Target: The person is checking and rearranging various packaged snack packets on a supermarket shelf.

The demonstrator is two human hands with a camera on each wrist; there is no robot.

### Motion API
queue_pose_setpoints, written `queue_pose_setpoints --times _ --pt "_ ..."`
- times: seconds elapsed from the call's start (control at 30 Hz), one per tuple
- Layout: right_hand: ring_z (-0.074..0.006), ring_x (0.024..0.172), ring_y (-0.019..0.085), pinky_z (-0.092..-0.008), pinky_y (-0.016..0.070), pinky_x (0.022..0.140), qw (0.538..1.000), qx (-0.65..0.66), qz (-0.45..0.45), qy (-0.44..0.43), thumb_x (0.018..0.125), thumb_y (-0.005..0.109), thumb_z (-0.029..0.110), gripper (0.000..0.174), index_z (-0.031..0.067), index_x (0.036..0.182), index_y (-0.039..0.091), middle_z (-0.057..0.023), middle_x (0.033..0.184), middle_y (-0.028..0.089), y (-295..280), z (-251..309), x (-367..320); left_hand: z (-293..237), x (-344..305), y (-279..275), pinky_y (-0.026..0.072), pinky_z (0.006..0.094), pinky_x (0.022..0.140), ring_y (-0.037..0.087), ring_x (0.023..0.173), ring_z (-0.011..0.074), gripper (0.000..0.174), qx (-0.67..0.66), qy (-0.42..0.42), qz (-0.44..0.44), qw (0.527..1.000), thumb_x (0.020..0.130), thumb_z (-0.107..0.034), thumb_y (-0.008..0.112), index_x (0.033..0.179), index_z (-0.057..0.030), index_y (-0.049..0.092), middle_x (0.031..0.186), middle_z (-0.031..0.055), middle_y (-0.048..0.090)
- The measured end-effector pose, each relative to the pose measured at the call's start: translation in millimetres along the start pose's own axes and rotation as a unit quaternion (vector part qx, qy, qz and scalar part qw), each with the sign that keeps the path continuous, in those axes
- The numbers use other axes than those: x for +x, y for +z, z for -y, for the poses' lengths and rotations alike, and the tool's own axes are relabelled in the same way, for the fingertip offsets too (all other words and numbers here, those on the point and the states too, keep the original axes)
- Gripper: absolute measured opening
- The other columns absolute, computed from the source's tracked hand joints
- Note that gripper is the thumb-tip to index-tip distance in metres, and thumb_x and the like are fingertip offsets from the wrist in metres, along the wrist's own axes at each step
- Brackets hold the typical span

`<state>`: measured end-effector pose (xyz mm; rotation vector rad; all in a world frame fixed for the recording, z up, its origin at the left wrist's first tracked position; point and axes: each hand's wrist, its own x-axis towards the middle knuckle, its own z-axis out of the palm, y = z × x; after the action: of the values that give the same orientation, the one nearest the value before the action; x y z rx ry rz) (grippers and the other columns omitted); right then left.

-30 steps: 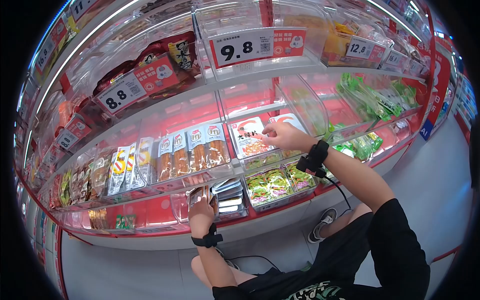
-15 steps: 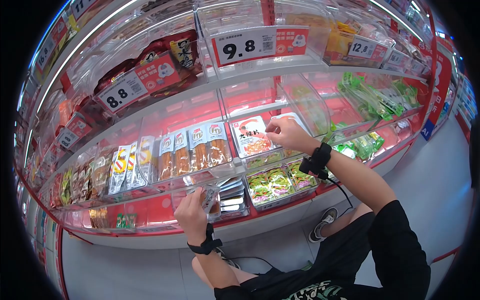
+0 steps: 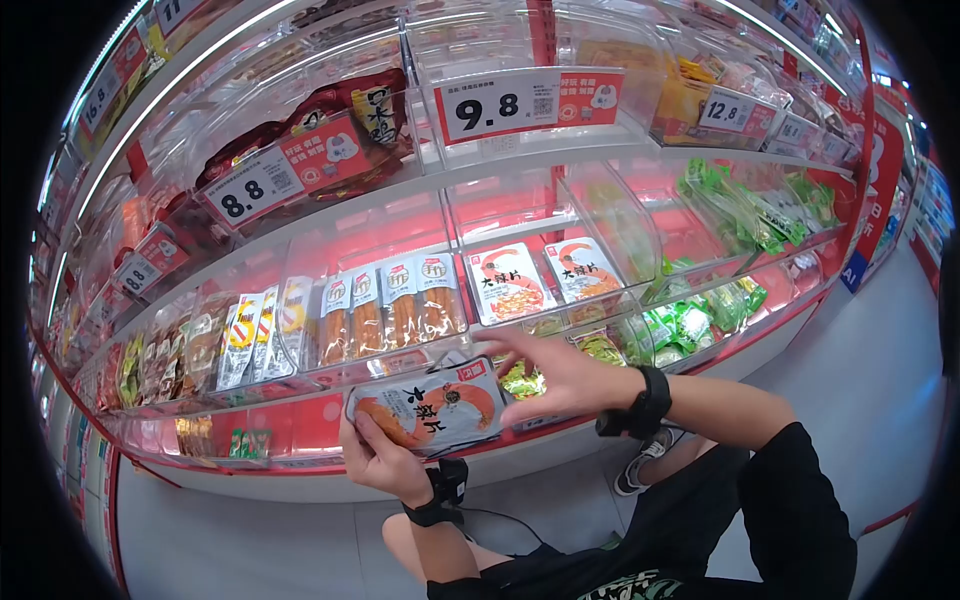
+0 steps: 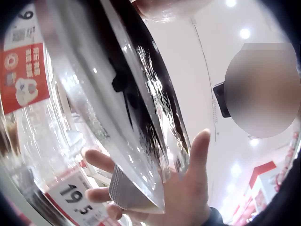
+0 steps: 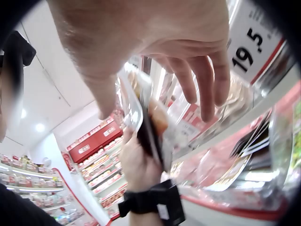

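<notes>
My left hand grips a flat sealed food pack by its left end, thumb across the printed face. The pack carries large black lettering and a red label corner, and is held in front of the lower bins. In the left wrist view the pack is seen edge-on, shiny film against a dark layer. My right hand is at its right end, fingers straight and spread. From the right wrist, those fingers reach past the pack, while the left hand holds it from below.
Two packs with similar lettering stand in a clear bin above, beside packs with brown contents. Green bags fill bins to the right. Clear bin fronts and the white shelf edge with price tags run across the display.
My left hand has lifted the pack out from the lower bin area, its printed face now turned up. The right hand has left the upper packs and come down to the held pack's right end.
</notes>
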<state>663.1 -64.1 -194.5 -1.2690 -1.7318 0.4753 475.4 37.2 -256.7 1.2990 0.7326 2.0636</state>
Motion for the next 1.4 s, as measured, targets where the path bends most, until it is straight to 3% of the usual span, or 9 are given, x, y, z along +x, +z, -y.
queue_pose_setpoints --times 0.13,0.23,0.37,0.4,0.47,0.87,1.03,1.17,1.4 --pt "-0.0322 0.087 0.064 -0.0360 0.0486 0.078 0.993 0.058 0.044 0.088 0.074 0.075 0.029 0.054 -0.0014 0.113 0.054 -0.0177 0.097 0.065 20 18 -9 -9 -11 6 0.0470 0.0261 0.077 0.058 0.087 0.0122 0.022 -0.112 -0.079 0.072 0.988 0.096 -0.007 0.047 0.112 0.0071 0.053 0.099 0.0092 0.061" --pt "-0.0314 0.084 0.064 -0.0345 0.0491 0.075 0.999 0.004 0.008 0.036 0.076 0.074 0.026 0.048 -0.0019 0.109 0.056 -0.0169 0.093 0.066 10 14 -9 -10 -10 9 0.0453 0.0301 0.085 0.058 0.093 0.0156 0.030 -0.219 -0.172 0.084 0.957 0.092 -0.006 0.053 0.119 0.0055 0.047 0.107 0.0108 0.059" --pt "-0.0198 0.085 0.064 -0.0329 0.0499 0.075 0.995 0.060 0.014 0.082 0.076 0.075 0.024 0.048 -0.0019 0.112 0.055 -0.0129 0.093 0.067 -19 18 1 -17 -6 4 0.0450 0.0341 0.091 0.059 0.101 0.0206 0.045 -0.342 -0.318 0.248 0.849 0.083 0.001 0.061 0.124 0.0045 0.043 0.114 0.0121 0.057" --pt "-0.0109 0.085 0.062 -0.0274 0.0498 0.074 0.994 0.084 -0.002 0.068 0.077 0.076 0.019 0.041 -0.0028 0.107 0.059 -0.0079 0.092 0.067 -24 22 4 -10 -6 -1 0.0449 0.0348 0.092 0.059 0.102 0.0214 0.046 -0.334 -0.342 0.310 0.822 0.081 0.003 0.063 0.123 0.0049 0.044 0.115 0.0124 0.058" --pt "-0.0111 0.085 0.062 -0.0266 0.0505 0.074 0.994 0.074 -0.008 0.081 0.077 0.076 0.019 0.044 -0.0046 0.108 0.057 -0.0088 0.095 0.066 -33 25 7 -9 -9 -1 0.0471 0.0354 0.091 0.060 0.100 0.0212 0.045 -0.340 -0.368 0.373 0.781 0.078 0.007 0.065 0.120 0.0077 0.048 0.114 0.0144 0.059" --pt "-0.0114 0.077 0.063 -0.0252 0.0507 0.065 0.977 0.072 -0.190 0.060 0.079 0.071 0.013 0.043 -0.0070 0.112 0.051 -0.0099 0.092 0.064 -37 3 11 -12 -22 5 0.0500 0.0276 0.072 0.061 0.079 0.0138 0.022 -0.221 -0.275 0.279 0.893 0.083 0.000 0.065 0.103 0.0058 0.058 0.096 0.0097 0.065" --pt "-0.0118 0.066 0.062 -0.0217 0.0455 0.053 0.922 0.225 -0.295 0.111 0.083 0.066 0.008 0.033 -0.0041 0.110 0.052 -0.0104 0.090 0.063 -67 -4 18 -4 -13 7 0.0556 0.0395 0.075 0.062 0.088 0.0215 0.024 -0.300 -0.278 0.153 0.899 0.088 0.000 0.058 0.110 0.0061 0.052 0.106 0.0141 0.060" --pt "-0.0100 0.057 0.058 -0.0213 0.0441 0.049 0.887 0.198 -0.394 0.139 0.085 0.061 0.008 0.034 -0.0026 0.115 0.048 -0.0062 0.077 0.061 -95 -47 23 1 -7 4 0.0562 0.0431 0.079 0.062 0.092 0.0254 0.028 -0.299 -0.268 0.080 0.912 0.090 -0.003 0.056 0.116 0.0047 0.048 0.110 0.0147 0.057" --pt "-0.0083 0.064 0.060 -0.0230 0.0455 0.051 0.948 -0.001 -0.244 0.205 0.083 0.062 0.005 0.048 -0.0063 0.126 0.040 -0.0080 0.086 0.061 -117 -65 43 -2 -10 7 0.0540 0.0439 0.083 0.060 0.098 0.0266 0.038 -0.301 -0.282 0.115 0.904 0.091 -0.001 0.053 0.126 0.0013 0.040 0.118 0.0147 0.054"
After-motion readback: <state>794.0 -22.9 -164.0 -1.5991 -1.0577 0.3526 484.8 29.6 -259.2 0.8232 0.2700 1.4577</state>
